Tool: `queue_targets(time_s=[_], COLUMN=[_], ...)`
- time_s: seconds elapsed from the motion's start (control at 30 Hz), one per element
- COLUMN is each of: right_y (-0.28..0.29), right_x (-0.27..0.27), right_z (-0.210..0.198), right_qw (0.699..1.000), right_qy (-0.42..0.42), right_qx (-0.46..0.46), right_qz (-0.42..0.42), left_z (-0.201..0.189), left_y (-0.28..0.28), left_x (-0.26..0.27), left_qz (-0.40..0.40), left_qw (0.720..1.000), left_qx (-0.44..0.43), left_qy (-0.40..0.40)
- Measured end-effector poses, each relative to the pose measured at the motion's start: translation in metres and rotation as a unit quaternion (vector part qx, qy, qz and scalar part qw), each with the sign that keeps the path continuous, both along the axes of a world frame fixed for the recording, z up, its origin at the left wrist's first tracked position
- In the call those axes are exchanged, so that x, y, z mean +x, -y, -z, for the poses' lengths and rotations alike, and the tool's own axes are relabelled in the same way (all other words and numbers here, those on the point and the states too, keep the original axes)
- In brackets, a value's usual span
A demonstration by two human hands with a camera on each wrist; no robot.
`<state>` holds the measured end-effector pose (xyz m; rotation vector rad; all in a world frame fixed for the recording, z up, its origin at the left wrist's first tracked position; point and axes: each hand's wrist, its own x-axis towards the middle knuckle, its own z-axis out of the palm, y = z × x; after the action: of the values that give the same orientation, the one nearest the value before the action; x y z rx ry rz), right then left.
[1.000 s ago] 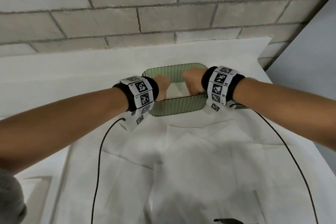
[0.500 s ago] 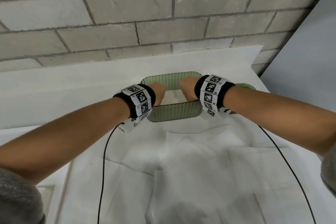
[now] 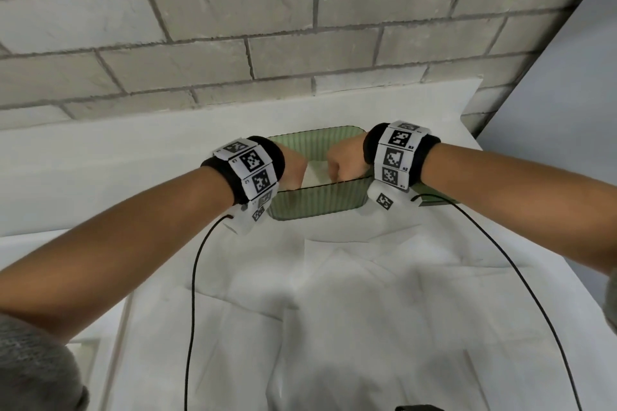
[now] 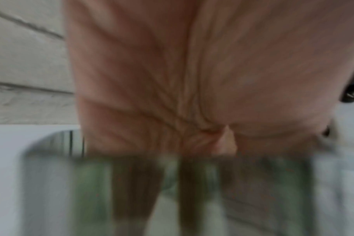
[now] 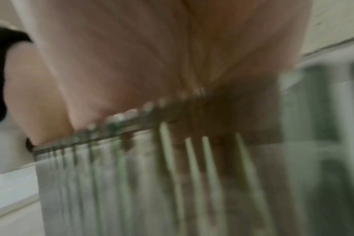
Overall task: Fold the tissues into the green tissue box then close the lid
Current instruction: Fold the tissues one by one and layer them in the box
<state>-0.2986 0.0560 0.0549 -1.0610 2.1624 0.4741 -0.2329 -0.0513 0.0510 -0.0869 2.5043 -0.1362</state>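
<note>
A green translucent ribbed tissue box (image 3: 314, 203) stands open at the far middle of the white table. White folded tissue (image 3: 315, 173) lies inside it. My left hand (image 3: 293, 167) and right hand (image 3: 345, 162) both reach down into the box, one at each end, fingers pointing down onto the tissue. Their tips are hidden below the rim. The wrist views are blurred: the left hand (image 4: 192, 79) and right hand (image 5: 152, 55) show straight fingers as dark streaks behind the ribbed wall (image 4: 91, 183) (image 5: 111, 183). A strip of the green lid (image 3: 437, 199) peeks out under my right wrist.
Large white tissue sheets (image 3: 350, 310) lie spread over the table between me and the box. A brick wall (image 3: 300, 27) rises just behind the table. Black cables (image 3: 193, 277) hang from both wrists. The table's right edge (image 3: 494, 163) is close to my right arm.
The head view has shifted a little. Both hands stay inside the box at its two ends, with no clear movement of the box or the tissue.
</note>
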Motion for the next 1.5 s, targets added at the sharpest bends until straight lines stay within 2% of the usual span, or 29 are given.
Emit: queue_targets(time_s=[0.13,0.23,0.33,0.43,0.5,0.57,0.63,0.77,0.83,0.9,0.97,1.0,1.03,1.07,1.13,1.2,1.27,1.33,1.4,1.5], right_y=[-0.005,-0.011,-0.023,-0.043,-0.056,-0.067,-0.072,-0.076,-0.077,-0.08,-0.081,-0.08,-0.079,-0.077,-0.075,-0.074,-0.077,-0.081,-0.087,-0.099], right_x=[-0.007,0.0,0.011,0.023,0.035,0.046,0.056,0.074,0.083,0.094,0.112,0.123,0.136,0.148,0.166,0.18,0.186,0.188,0.187,0.183], right_z=[-0.002,-0.005,-0.01,-0.011,-0.002,0.01,0.015,0.019,0.016,0.011,0.007,0.005,0.005,0.007,0.018,0.031,0.041,0.044,0.045,0.045], right_qw=[0.998,0.999,0.984,0.96,0.958,0.949,0.939,0.939,0.933,0.912,0.866,0.841,0.826,0.826,0.867,0.925,0.965,0.98,0.983,0.985], right_qy=[-0.008,0.004,0.037,0.052,0.029,0.001,-0.014,-0.026,-0.025,-0.055,-0.088,-0.089,-0.081,-0.066,-0.018,0.019,0.021,0.017,0.014,0.013], right_qx=[-0.045,-0.032,-0.165,-0.273,-0.285,-0.315,-0.343,-0.342,-0.356,-0.405,-0.492,-0.534,-0.558,-0.559,-0.498,-0.379,-0.26,-0.194,-0.176,-0.168], right_qz=[0.045,0.037,0.061,0.045,0.005,0.009,0.02,0.029,0.043,0.042,0.023,0.013,0.004,-0.003,-0.011,-0.014,-0.027,-0.044,-0.053,-0.05], left_z=[-0.009,-0.024,-0.026,-0.008,0.006,0.013,0.014,0.015,0.011,0.005,-0.001,-0.002,-0.002,0.0,0.012,0.027,0.04,0.046,0.048,0.051], left_y=[0.005,0.004,0.005,0.007,0.009,0.008,0.006,0.002,-0.001,0.0,0.004,0.006,0.007,0.007,0.006,0.003,0.001,-0.004,-0.01,-0.013], left_x=[0.008,0.016,0.036,0.062,0.077,0.089,0.099,0.118,0.13,0.147,0.171,0.183,0.196,0.207,0.226,0.243,0.254,0.26,0.262,0.262], left_qz=[-0.003,-0.042,-0.045,-0.024,-0.033,-0.049,-0.055,-0.073,-0.089,-0.087,-0.058,-0.045,-0.039,-0.039,-0.051,-0.092,-0.102,-0.088,-0.09,-0.107], left_qw=[1.0,0.993,0.978,0.972,0.959,0.95,0.945,0.937,0.922,0.9,0.874,0.871,0.881,0.903,0.951,0.971,0.98,0.99,0.993,0.99], left_qx=[0.022,0.106,0.201,0.199,0.199,0.197,0.196,0.202,0.225,0.236,0.24,0.235,0.226,0.212,0.175,0.165,0.149,0.099,0.061,0.061], left_qy=[0.017,0.041,-0.038,-0.126,-0.197,-0.238,-0.258,-0.274,-0.302,-0.357,-0.419,-0.429,-0.413,-0.372,-0.251,-0.149,-0.087,-0.053,-0.046,-0.064])
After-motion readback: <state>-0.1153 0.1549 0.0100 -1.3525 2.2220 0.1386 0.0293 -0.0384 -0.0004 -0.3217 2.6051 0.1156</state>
